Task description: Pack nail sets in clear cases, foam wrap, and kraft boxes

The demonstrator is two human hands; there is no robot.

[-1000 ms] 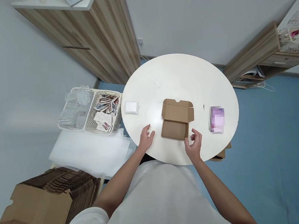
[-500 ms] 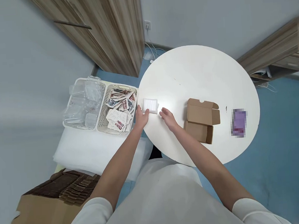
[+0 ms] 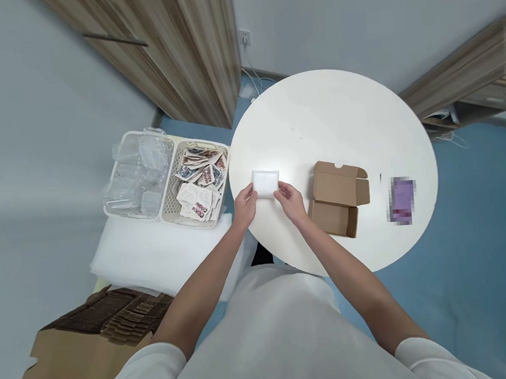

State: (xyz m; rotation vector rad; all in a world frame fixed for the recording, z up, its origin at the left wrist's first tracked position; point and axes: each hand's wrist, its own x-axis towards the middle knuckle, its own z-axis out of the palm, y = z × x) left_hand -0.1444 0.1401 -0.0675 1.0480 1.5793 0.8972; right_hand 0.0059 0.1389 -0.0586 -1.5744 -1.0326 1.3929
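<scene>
White table (image 3: 338,114): your left hand (image 3: 245,206) and right hand (image 3: 291,202) grip white packet (image 3: 265,181) by near corners, left of cardboard box (image 3: 332,217). Box folded into shape; lid (image 3: 336,182) open, packet outside.

One white packet (image 3: 266,183), one open box (image 3: 336,186), two baskets (image 3: 171,206), one table (image 3: 343,114)

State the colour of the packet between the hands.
The packet is white, clearest in the head view.
</scene>
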